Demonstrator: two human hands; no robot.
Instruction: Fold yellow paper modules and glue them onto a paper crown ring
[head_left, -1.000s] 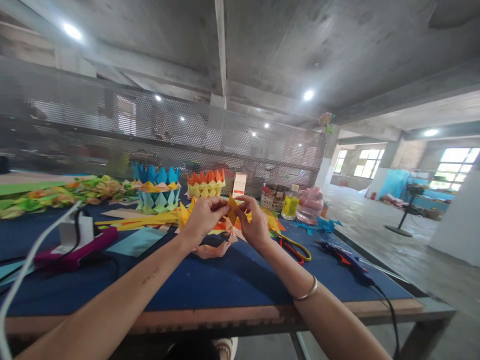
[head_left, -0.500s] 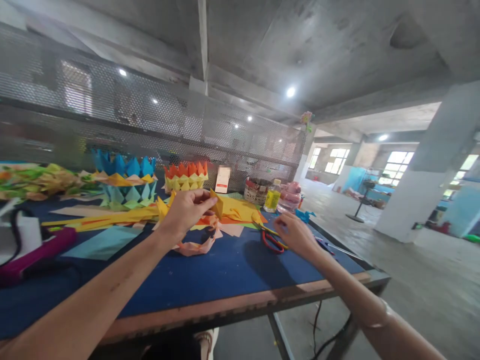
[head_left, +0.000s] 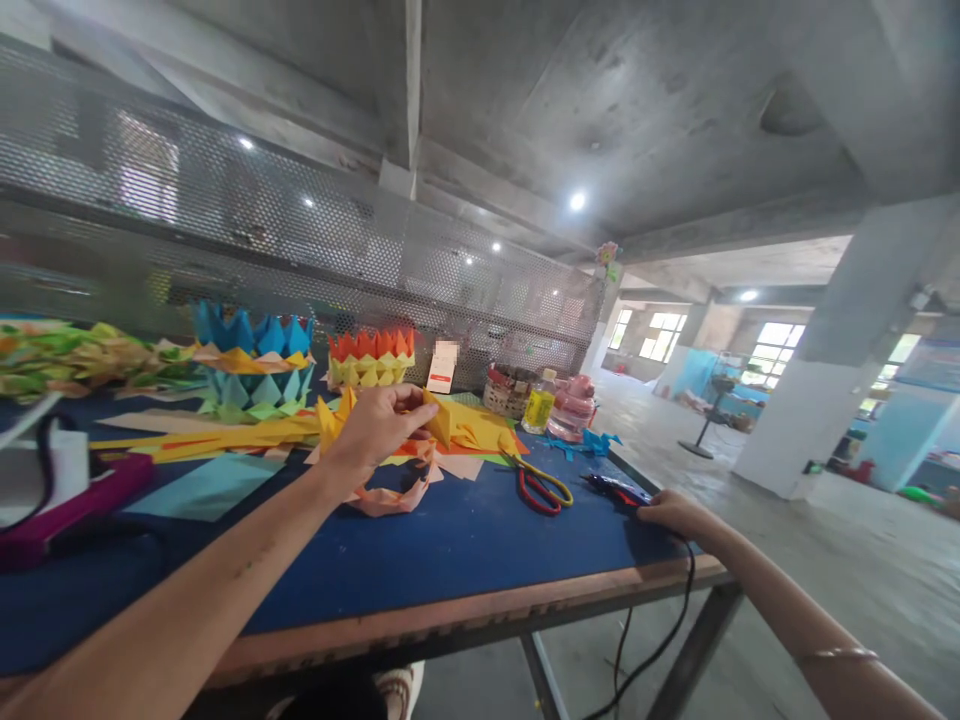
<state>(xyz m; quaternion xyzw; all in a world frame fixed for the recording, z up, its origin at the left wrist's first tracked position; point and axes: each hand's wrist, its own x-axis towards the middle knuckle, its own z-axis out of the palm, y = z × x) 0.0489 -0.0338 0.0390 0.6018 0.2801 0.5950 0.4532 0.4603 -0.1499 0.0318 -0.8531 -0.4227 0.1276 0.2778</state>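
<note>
My left hand (head_left: 382,425) pinches a folded yellow paper piece (head_left: 441,415) between thumb and fingers above the blue tabletop. Just below it rests a peach folded-paper ring (head_left: 394,497), its far side partly hidden by my hand. At the table's right edge, my right hand (head_left: 679,515) is closed around the back of a dark blue hot glue gun (head_left: 619,490); its nozzle points left and its black cord hangs over the edge. Scissors (head_left: 544,485) with red and yellow handles lie between my hands.
Behind stand a blue-and-green paper crown (head_left: 255,365) and an orange-and-yellow one (head_left: 371,358). A phone (head_left: 443,367), woven basket (head_left: 506,390), yellow bottle (head_left: 539,402) and pink container (head_left: 574,405) line the back. Blue paper scraps (head_left: 592,443) lie right; a purple object (head_left: 82,510) sits left.
My right hand has moved right and down from above the scissors to the glue gun and closed on it. The left hand stays with the yellow paper piece.
</note>
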